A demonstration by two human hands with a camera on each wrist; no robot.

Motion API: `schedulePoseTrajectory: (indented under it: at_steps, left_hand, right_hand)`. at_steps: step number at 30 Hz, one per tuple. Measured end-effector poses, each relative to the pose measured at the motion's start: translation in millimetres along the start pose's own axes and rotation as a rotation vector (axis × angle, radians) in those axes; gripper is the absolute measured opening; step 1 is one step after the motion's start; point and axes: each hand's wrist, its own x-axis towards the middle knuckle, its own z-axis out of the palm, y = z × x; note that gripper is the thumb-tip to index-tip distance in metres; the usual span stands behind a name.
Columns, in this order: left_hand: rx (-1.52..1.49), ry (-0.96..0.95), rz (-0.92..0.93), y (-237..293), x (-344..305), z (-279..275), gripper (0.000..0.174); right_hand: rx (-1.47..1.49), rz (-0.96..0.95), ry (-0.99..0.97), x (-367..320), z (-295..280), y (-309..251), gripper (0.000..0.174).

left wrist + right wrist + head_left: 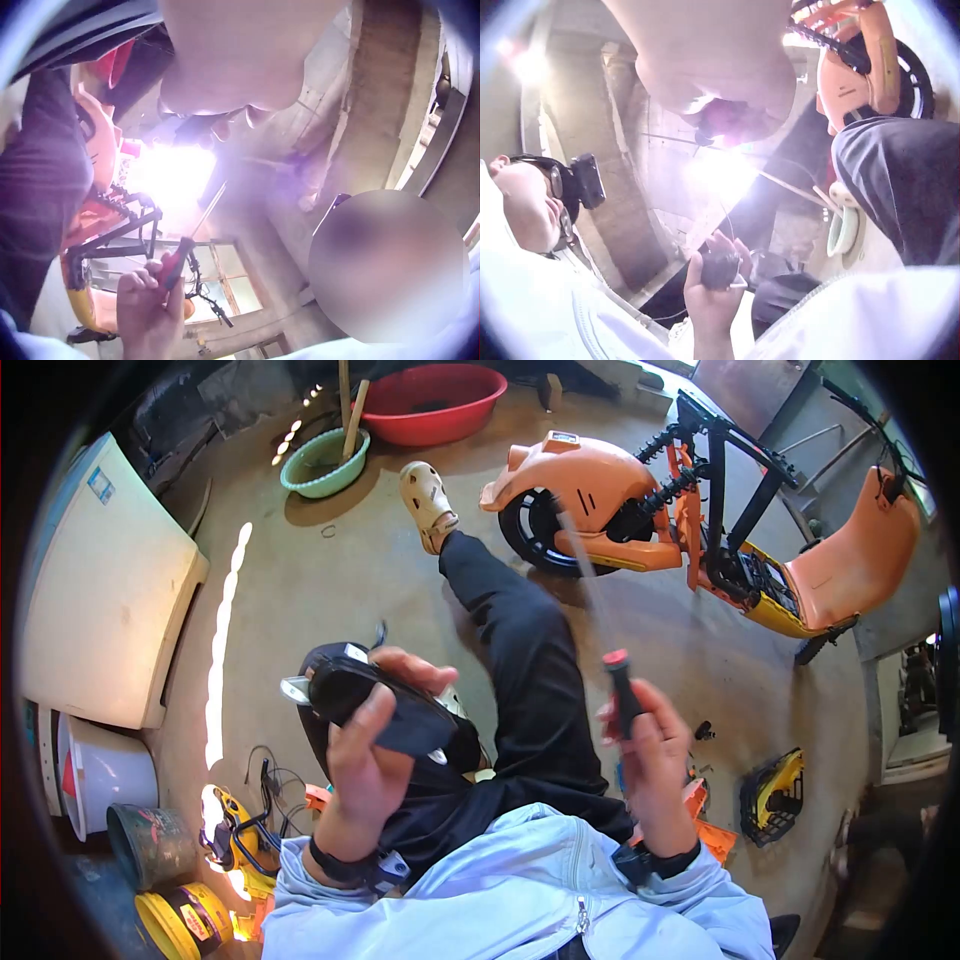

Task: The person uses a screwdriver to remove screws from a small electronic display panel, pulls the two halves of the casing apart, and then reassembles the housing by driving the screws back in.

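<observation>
My left hand holds a rounded black part with bright metal tabs, thumb on one side and fingers on the other. Seen from the right wrist, the black part sits between that hand's thumb and fingers over the lap. In my right hand is a screwdriver with a black and red handle, gripped upright. Its long shaft points up and away, apart from the black part. The left wrist view also shows the screwdriver in the curled fingers.
An orange scooter, partly stripped to its frame, stands ahead on the right. A red basin and a green basin lie beyond the foot. Buckets and a white cabinet line the left; a yellow-black part is at right.
</observation>
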Motion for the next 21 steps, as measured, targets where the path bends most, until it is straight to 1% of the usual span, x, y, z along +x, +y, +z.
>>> schedulePoseTrajectory:
  at_steps: [1,2,3,4,5,8,12,14,15,16,18,19,20,21]
  left_hand:
    - [-0.024,-0.013,0.027,6,5,-6,0.046]
    - [-0.048,-0.022,0.055,10,9,-10,0.05]
    - [-0.056,-0.002,0.047,13,13,-11,0.05]
    - [-0.107,-0.036,0.063,17,17,-11,0.054]
    - [-0.158,-0.073,0.08,21,22,-11,0.057]
    - [-0.118,-0.047,0.067,25,33,1,0.071]
    - [-0.13,-0.027,0.003,18,51,1,0.078]
    - [-0.147,0.018,-0.108,12,61,3,0.08]
    - [-0.193,0.023,-0.193,9,67,2,0.081]
    - [-0.18,0.026,-0.195,5,70,2,0.081]
    - [-0.21,0.03,-0.334,-5,80,6,0.082]
    - [-0.237,0.029,-0.373,-11,85,8,0.084]
    - [-0.223,0.039,-0.377,-18,89,10,0.084]
    - [-0.251,-0.004,-0.401,-24,93,11,0.085]
  right_hand:
    - [0.007,-0.076,0.0,3,-6,-6,0.052]
    - [0.01,-0.086,0.048,6,-12,-17,0.053]
    - [0.008,-0.146,0.089,11,-12,-26,0.054]
    - [-0.033,-0.187,0.059,15,-15,-36,0.056]
    - [-0.127,-0.215,0.03,20,-17,-45,0.054]
    - [-0.176,-0.294,-0.057,40,3,-76,0.057]
    - [-0.247,-0.282,-0.069,64,2,-94,0.063]
    - [-0.373,-0.213,-0.098,72,3,-99,0.063]
    - [-0.357,-0.225,-0.064,76,5,-94,0.06]
    - [-0.344,-0.223,-0.061,78,2,-90,0.06]
    - [-0.343,-0.169,-0.01,87,-4,-82,0.057]
    - [-0.338,-0.164,0.009,91,-6,-78,0.053]
    - [-0.324,-0.156,0.011,96,-11,-73,0.053]
    - [-0.312,-0.132,0.021,101,-16,-70,0.051]
